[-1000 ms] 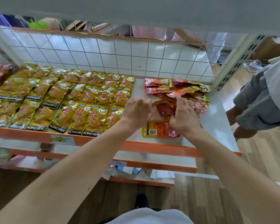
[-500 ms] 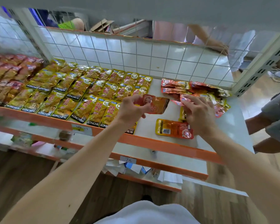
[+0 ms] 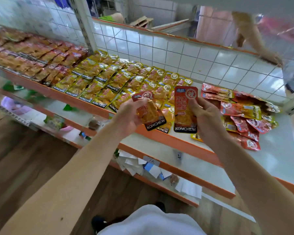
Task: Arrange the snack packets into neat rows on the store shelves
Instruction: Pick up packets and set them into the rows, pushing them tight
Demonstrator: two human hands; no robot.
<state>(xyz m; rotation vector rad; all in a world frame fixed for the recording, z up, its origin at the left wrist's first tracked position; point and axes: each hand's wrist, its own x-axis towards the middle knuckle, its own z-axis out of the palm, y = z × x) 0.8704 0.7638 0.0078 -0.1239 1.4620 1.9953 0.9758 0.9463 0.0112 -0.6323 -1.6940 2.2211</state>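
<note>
My left hand (image 3: 128, 114) grips a red KONCHEW packet (image 3: 150, 115) by its upper left side, tilted. In my right hand (image 3: 205, 116) a second red KONCHEW packet (image 3: 185, 106) is held upright, label facing me. Both packets hang above the front edge of the white shelf (image 3: 275, 156). Yellow KONCHEW packets (image 3: 109, 80) lie in neat overlapping rows on the shelf's left part. A loose heap of red packets (image 3: 241, 111) lies on the right part, beside my right hand.
Darker red-brown packets (image 3: 32, 55) fill the neighbouring shelf section at far left. A white wire grid (image 3: 176, 53) backs the shelf. Lower shelves carry paper scraps (image 3: 143, 165) and price tags. Another person's arm (image 3: 255, 36) reaches behind the grid at upper right.
Both hands have lifted off the shelf, each now holding a red packet upright toward me. The view has swung right and closer, showing more of the left shelf.
</note>
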